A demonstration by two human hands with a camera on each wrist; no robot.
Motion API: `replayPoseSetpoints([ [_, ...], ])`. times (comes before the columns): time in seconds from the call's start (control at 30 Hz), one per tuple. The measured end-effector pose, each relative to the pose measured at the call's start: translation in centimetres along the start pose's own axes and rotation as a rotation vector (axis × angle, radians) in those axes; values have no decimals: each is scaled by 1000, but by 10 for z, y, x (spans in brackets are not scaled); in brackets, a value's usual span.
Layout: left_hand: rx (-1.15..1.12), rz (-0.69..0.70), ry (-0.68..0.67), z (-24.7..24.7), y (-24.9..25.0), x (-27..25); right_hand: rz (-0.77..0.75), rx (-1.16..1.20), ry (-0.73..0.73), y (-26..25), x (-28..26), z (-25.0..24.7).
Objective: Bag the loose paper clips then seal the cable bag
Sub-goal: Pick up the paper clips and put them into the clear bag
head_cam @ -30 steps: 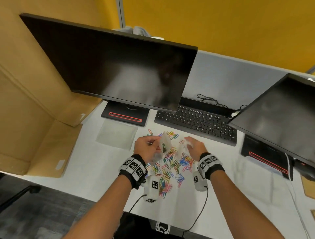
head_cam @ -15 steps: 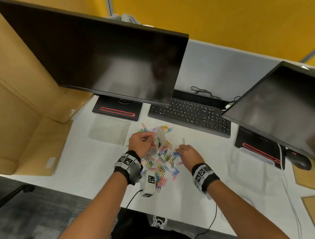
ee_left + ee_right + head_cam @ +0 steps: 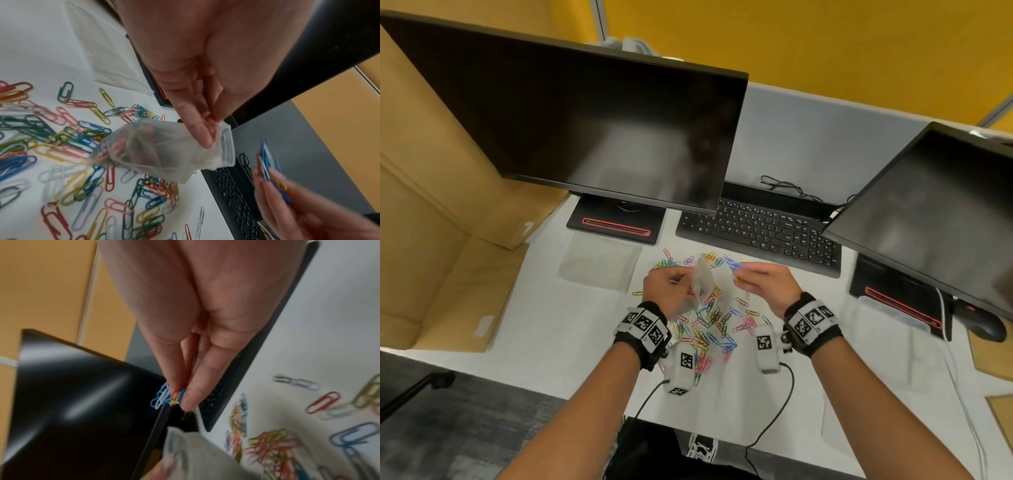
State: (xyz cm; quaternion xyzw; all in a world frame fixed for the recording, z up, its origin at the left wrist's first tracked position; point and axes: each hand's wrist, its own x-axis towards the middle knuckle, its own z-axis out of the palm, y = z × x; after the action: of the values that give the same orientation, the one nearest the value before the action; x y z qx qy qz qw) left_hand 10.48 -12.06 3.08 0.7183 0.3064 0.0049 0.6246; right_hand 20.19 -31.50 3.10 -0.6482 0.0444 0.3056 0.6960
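1. The left hand (image 3: 667, 291) pinches the zip-strip rim of a small clear plastic bag (image 3: 164, 151), which hangs above the table with a few clips inside.
2. The right hand (image 3: 767, 284), just beside the bag's mouth, pinches a small bunch of blue, white, yellow and red paper clips (image 3: 166, 396) between thumb and fingertips.
3. Below and between both hands, loose multicoloured paper clips (image 3: 709, 325) lie scattered on the white table (image 3: 558, 329).

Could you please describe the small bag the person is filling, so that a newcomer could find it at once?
Find the black keyboard between the two monitors; in front of it, coloured paper clips lie scattered on the white desk. Above them the left hand pinches a small clear zip bag by its mouth. Unlike the flat bag lying further left, it is lifted and holds clips.
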Motion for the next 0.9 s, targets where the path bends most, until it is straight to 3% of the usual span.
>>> replayPoseSetpoints([
  [0.13,17,27,-12,5,6,-4,-30,-256,-83,-2,1,27],
  [0.27,12,42,-12,6,9,-5,-194,-705,63,9,4,47],
  [0.5,-7,71,-27,4,7,-4,-214,-877,113,1,5,67],
  [0.77,36,104,-38,3,2,-4,-207,-1254,-4,-8,6,82],
  [0.9,35,116,-30,-2,1,-3,-275,-1516,-86,-20,2,92],
])
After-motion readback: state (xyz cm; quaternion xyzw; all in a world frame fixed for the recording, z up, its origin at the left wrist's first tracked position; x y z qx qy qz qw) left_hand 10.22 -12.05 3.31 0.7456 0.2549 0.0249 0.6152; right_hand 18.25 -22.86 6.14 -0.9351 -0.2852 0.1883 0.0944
